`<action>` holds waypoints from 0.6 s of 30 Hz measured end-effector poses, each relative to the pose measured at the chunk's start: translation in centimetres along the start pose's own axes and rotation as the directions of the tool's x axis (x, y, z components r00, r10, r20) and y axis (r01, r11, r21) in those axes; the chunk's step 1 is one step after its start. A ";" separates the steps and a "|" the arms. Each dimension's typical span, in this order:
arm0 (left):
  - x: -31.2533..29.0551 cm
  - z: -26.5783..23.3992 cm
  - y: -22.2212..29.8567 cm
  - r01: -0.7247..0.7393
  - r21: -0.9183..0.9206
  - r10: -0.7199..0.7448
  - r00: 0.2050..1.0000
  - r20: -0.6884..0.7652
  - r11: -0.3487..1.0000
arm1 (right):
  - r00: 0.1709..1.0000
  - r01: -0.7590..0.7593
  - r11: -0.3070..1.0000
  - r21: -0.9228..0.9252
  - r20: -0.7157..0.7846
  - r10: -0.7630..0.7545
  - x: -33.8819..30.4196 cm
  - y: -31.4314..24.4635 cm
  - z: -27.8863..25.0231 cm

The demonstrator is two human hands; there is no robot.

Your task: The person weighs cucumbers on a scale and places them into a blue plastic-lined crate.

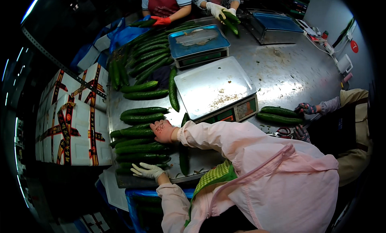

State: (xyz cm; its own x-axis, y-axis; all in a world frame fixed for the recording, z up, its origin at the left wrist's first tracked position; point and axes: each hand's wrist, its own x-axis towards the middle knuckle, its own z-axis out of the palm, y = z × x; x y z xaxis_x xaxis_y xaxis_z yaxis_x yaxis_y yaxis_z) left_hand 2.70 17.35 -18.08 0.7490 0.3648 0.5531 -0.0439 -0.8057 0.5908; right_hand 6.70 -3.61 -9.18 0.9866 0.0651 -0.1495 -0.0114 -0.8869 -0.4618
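Neither of my hands shows in the head view. Directly in front of me a co-worker in a pink jacket (257,168) leans over a steel table (289,68). One of that person's hands, in a speckled glove (163,130), rests on a pile of long green cucumbers (140,146) at the table's left front. The other hand, in a white glove (146,170), lies on the cucumbers at the near edge. A steel-topped digital scale (215,88) stands just beyond the pink sleeve.
A second scale with a blue top (199,42) stands behind, with more cucumbers (148,56) to its left. At right, a person's dark-gloved hands (305,109) touch two cucumbers (279,114) near scissors (283,131). Two people work at the far end. Taped white foam boxes (72,120) are stacked at left.
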 end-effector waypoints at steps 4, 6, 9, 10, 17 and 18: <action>0.1 -0.2 0.4 -0.008 -0.004 0.008 1.000 0.000 1.000 | 0.999 -0.007 1.000 -0.025 -0.034 0.006 -0.4 0.0 -0.2; 0.1 -0.1 0.4 -0.016 -0.004 0.016 1.000 -0.003 1.000 | 0.998 0.000 1.000 -0.017 -0.055 -0.001 -0.4 0.1 0.0; 0.1 -0.2 0.4 -0.024 -0.001 0.024 1.000 -0.007 1.000 | 0.999 -0.015 0.999 -0.033 -0.034 0.014 -0.7 -0.3 -0.5; 0.1 -0.3 0.5 -0.023 -0.004 0.023 1.000 -0.004 1.000 | 0.999 -0.023 0.999 -0.036 -0.028 0.022 -0.9 -0.5 -0.7; 0.2 -0.4 0.9 -0.023 -0.016 0.023 1.000 0.009 1.000 | 0.999 -0.037 0.999 -0.037 -0.027 0.036 -1.1 -0.7 -0.6; 0.2 -0.4 0.8 -0.031 -0.005 0.031 1.000 0.001 0.999 | 0.999 -0.031 0.998 -0.048 -0.041 0.029 -1.1 -0.6 -0.5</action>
State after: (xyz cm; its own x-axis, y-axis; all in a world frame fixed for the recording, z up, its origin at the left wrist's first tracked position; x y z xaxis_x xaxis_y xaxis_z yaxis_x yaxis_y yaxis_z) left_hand 2.55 16.94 -17.26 0.7480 0.3389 0.5707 -0.0706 -0.8143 0.5761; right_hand 5.68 -3.33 -8.32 0.9918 0.0207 -0.1264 -0.0339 -0.9093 -0.4147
